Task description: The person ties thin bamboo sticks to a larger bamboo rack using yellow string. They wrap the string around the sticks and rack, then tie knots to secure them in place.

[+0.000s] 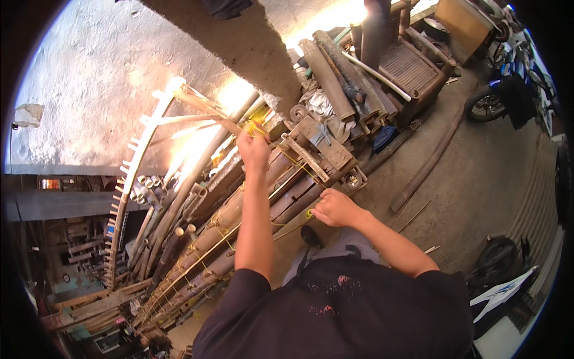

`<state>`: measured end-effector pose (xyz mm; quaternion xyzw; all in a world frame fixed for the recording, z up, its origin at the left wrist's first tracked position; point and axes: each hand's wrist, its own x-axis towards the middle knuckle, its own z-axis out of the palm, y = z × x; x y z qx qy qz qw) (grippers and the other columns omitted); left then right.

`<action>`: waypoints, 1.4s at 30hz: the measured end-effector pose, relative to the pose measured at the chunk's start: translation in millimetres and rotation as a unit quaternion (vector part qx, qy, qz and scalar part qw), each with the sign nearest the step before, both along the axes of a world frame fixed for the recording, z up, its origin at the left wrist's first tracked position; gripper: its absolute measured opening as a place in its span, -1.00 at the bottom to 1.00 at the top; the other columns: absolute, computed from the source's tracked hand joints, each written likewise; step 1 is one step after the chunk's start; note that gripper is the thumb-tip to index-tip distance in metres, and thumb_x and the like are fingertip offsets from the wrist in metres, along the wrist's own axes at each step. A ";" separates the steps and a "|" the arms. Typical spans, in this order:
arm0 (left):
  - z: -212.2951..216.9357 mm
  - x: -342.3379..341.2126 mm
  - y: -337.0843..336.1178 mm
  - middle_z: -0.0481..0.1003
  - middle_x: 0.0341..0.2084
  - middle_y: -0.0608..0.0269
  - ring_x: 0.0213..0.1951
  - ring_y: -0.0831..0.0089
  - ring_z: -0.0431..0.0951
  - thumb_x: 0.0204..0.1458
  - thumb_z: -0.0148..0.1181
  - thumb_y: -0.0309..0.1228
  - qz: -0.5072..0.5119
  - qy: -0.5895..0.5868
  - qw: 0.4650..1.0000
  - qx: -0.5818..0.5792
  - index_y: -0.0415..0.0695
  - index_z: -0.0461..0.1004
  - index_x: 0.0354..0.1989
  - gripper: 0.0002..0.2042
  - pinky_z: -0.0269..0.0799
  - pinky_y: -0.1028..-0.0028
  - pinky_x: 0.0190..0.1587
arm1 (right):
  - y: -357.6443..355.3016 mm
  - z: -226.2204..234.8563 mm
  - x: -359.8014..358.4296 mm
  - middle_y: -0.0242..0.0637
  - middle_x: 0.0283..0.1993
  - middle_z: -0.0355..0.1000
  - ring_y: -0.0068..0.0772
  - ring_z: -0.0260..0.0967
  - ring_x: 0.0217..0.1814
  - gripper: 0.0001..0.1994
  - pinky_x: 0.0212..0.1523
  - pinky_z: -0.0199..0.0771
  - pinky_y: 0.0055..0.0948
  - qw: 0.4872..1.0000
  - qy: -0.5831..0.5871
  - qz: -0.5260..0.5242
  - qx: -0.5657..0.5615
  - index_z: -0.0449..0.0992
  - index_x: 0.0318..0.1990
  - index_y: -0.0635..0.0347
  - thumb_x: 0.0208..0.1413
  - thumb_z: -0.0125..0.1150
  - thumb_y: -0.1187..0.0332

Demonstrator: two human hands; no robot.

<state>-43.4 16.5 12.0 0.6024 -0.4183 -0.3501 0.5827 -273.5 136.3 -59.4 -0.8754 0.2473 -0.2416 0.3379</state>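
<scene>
My left hand (253,151) is raised over the bamboo bundle, its fingers closed round a yellow cord (256,127) that bunches at the fingertips. A strand of this cord appears to run down toward my right hand (338,208), which is closed in a pinch near the wooden frame's corner. Loops of yellow cord also hang beside the right hand's fingers. Beneath both arms lie long bamboo poles (230,209), lashed side by side with yellow cord at several places. A small wooden frame (335,157) sits at their near end, with a light blue strip on it.
A curved wooden rack with pegs (136,140) leans against the wall (78,90) at left. Cut bamboo lengths (327,78) and a slatted bamboo chair (409,66) stand at the back. A motorcycle (508,96) is parked at right; a long pole (433,161) lies on the floor.
</scene>
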 end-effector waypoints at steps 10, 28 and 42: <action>-67.4 134.3 38.0 0.59 -0.24 -0.14 -0.13 -0.01 0.60 0.20 0.08 -0.15 -0.075 -0.364 0.920 0.127 -0.22 0.48 0.08 -0.57 0.45 0.19 0.00 | 72.1 23.7 72.1 -0.09 -0.16 0.50 -0.10 0.41 -0.03 -0.71 0.28 0.21 -0.13 0.971 0.194 -0.095 -0.101 0.56 -0.24 0.26 0.17 0.12 0.19; -154.4 252.0 353.8 0.54 -0.07 -0.08 -0.04 -0.01 0.50 0.11 0.17 -0.20 -0.030 -0.334 0.939 0.077 -0.10 0.43 0.07 -0.61 0.14 -0.09 0.09 | 196.6 68.5 381.3 -0.11 -0.14 0.43 -0.22 0.33 -0.06 -0.69 0.00 0.30 -0.20 0.912 -0.246 -0.022 0.328 0.48 -0.20 0.19 0.25 -0.06 0.13; -89.3 229.0 345.3 0.61 -0.36 0.05 -0.27 0.30 0.59 0.25 0.05 -0.28 -0.023 -0.424 0.898 0.112 -0.12 0.61 -0.16 -0.76 0.37 0.25 -0.15 | 198.5 61.0 281.9 0.04 -0.47 0.43 0.03 0.40 -0.39 -0.61 -0.30 0.35 -0.05 0.977 -0.025 0.156 0.144 0.44 -0.49 0.33 0.28 0.00 0.19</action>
